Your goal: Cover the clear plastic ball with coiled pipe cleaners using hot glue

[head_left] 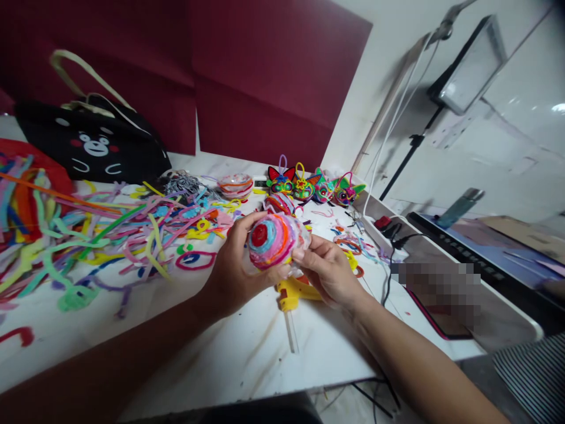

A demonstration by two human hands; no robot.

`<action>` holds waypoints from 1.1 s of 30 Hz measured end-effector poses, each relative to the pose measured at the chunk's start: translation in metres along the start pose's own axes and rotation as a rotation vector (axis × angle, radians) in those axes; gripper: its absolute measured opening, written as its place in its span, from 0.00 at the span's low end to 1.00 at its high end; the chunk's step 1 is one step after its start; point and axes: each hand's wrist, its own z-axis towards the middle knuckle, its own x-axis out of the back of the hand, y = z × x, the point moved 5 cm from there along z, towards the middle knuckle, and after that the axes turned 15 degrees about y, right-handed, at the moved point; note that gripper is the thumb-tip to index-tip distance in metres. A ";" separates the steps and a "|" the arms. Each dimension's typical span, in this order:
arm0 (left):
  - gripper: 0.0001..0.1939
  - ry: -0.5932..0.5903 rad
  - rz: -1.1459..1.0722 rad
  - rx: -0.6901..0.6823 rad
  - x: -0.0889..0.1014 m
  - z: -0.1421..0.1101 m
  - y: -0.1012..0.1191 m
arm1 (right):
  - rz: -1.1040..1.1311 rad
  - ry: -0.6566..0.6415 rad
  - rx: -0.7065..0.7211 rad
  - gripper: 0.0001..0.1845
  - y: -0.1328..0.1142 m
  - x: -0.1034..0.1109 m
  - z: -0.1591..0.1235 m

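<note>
My left hand [236,259] is wrapped round the left and lower side of a dome-shaped pipe-cleaner craft piece [273,242]. Its coiled rings are red at the centre, then light blue, pink and orange, with a clear-looking rim. At the right rim, the fingers of my right hand [329,265] pinch the edge; whether they hold anything else is hidden. Below both hands lies a yellow hot glue gun [289,294], partly covered, with a clear glue stick [291,333] poking out of its back.
Loose pipe cleaners [132,235] spread over the table's left. Behind stand finished animal-face ornaments [302,185], a striped bowl-like piece [236,185] and a black bag [92,141]. To the right are a black cable [391,271], a phone [441,312] and a lamp [472,68].
</note>
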 end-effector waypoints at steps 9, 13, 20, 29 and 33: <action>0.25 0.057 -0.412 0.424 -0.003 0.010 -0.020 | 0.091 0.018 0.026 0.12 -0.014 0.022 0.006; 0.22 -0.067 -0.593 0.665 -0.013 0.003 -0.021 | 0.090 0.072 0.082 0.15 -0.018 0.030 0.008; 0.19 -0.266 -0.784 0.704 -0.019 -0.003 -0.016 | 0.098 0.101 0.100 0.24 -0.020 0.031 0.012; 0.24 -0.193 -0.746 0.726 -0.014 -0.001 -0.012 | 0.045 0.014 0.044 0.23 -0.004 0.032 0.015; 0.22 -0.206 -0.761 0.730 -0.014 0.001 -0.008 | 0.000 -0.033 0.005 0.23 0.002 0.033 0.018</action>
